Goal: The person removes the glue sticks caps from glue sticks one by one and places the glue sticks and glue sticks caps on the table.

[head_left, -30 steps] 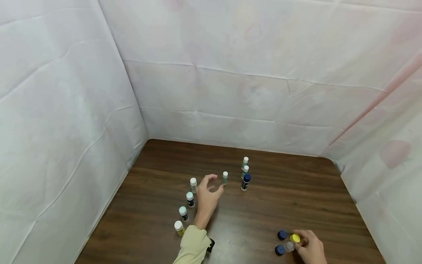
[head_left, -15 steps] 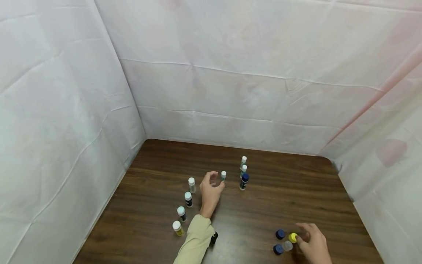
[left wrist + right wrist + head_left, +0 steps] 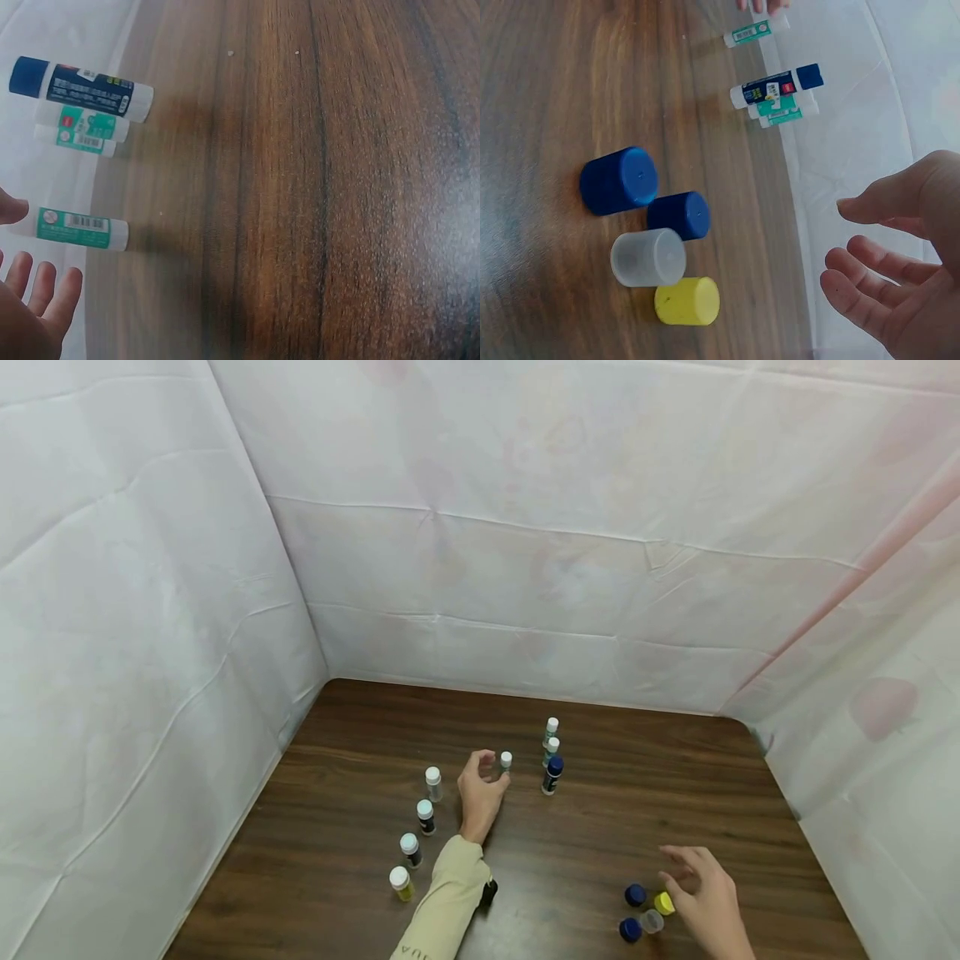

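My left hand [image 3: 480, 793] is at a small green-and-white glue stick [image 3: 79, 229] that stands upright, with thumb and fingers spread on either side of its white cap [image 3: 506, 757]. To its right stand a dark blue glue stick [image 3: 552, 776] and two more small green glue sticks [image 3: 81, 129]. My right hand [image 3: 708, 897] hovers with loosely bent fingers and nothing in them, just beside a yellow cap [image 3: 688, 301]. Grouped with that cap on the table are a translucent cap [image 3: 649, 257] and two dark blue caps [image 3: 619, 181] [image 3: 679, 215].
Left of my left arm, several white-capped sticks stand in a slanting row: a clear one [image 3: 434, 785], two dark-labelled ones [image 3: 426, 817] [image 3: 411, 851] and a yellowish one [image 3: 402, 884]. White cloth [image 3: 465, 568] hangs around the brown wooden table [image 3: 600, 827].
My right hand has let go of the yellow cap and lifted away, leaving it beside the other caps. My left hand has come closer around the small green glue stick.
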Motion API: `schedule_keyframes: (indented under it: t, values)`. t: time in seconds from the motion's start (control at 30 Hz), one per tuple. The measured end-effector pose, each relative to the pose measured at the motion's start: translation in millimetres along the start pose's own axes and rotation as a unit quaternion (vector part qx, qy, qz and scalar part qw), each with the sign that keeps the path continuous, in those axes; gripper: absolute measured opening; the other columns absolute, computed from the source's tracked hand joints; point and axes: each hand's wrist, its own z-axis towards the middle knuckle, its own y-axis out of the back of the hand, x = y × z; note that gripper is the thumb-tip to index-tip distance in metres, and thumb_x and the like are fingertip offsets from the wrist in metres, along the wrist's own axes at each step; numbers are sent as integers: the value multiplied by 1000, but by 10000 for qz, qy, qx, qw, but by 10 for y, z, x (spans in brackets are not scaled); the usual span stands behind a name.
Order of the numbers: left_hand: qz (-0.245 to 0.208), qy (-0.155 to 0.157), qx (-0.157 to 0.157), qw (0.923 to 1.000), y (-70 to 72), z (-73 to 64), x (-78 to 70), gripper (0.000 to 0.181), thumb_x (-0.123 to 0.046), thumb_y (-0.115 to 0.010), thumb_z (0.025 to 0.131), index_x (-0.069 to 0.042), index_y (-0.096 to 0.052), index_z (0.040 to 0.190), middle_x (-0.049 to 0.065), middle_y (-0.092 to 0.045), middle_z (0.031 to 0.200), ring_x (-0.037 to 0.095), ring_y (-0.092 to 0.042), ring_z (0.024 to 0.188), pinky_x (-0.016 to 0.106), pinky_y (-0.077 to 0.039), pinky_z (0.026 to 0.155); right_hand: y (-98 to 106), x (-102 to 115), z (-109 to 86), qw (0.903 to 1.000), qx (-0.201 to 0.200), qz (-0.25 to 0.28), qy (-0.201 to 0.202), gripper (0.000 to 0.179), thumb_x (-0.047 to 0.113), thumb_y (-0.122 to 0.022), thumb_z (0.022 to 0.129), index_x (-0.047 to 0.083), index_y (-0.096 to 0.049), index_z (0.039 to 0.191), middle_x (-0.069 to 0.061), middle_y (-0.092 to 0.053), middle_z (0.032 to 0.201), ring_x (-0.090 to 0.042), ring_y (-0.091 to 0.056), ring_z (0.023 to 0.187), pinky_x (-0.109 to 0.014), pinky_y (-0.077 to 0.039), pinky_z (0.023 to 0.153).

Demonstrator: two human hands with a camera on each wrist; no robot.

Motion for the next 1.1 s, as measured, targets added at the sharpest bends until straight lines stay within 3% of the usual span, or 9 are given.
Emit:
schedule_keyframes:
  t: [0.13, 0.33, 0.53, 0.77, 0.93, 1.1]
  values:
    - [-2, 9, -25, 10000, -36, 30, 67, 38, 6, -72, 70, 4, -60, 106, 20, -63, 100, 40, -59, 92, 49, -52, 74, 7, 64, 17, 9997, -157, -9, 211, 36, -7, -76, 70, 7, -68, 103, -7, -59, 96, -15, -58, 74, -20, -51, 57]
    - [-6, 80, -10, 10000, -104, 46, 100, 38, 8, -72, 69, 3, -61, 105, 20, -62, 99, 40, -59, 91, 49, -52, 76, 27, 139, 23, 9990, -252, 25, 364, 36, -6, -77, 70, 7, -68, 102, -5, -59, 95, -10, -57, 72, -20, -50, 54]
    - [-25, 149, -81, 9999, -152, 68, 127, 37, 10, -72, 68, 3, -61, 103, 18, -63, 95, 38, -60, 89, 49, -52, 76, 5, 186, 66, 9965, -473, 98, 682, 38, -7, -78, 68, 8, -68, 102, -6, -59, 95, -14, -59, 71, -21, -50, 52]
    - [110, 178, -234, 9995, -159, 83, 150, 33, 9, -73, 67, 3, -62, 97, 16, -64, 90, 35, -61, 84, 48, -50, 78, -7, 293, 111, 9937, -570, 330, 906, 40, -7, -79, 67, 8, -68, 102, -6, -60, 97, -3, -56, 75, -21, -52, 54]
    - [263, 291, -232, 9990, -159, 82, 144, 29, 6, -74, 68, 1, -64, 95, 15, -65, 89, 33, -62, 82, 47, -50, 78, -27, 356, 154, 9919, -562, 418, 1060, 42, -8, -79, 66, 7, -67, 103, -3, -60, 97, -4, -56, 75, -22, -51, 55]
    - [395, 392, -87, 9984, -172, 77, 138, 25, 5, -75, 70, -1, -65, 93, 14, -65, 89, 31, -62, 82, 44, -51, 77, -49, 375, 191, 9900, -590, 443, 1204, 43, -11, -79, 64, 5, -67, 103, -8, -60, 97, -14, -59, 74, -22, -52, 55]
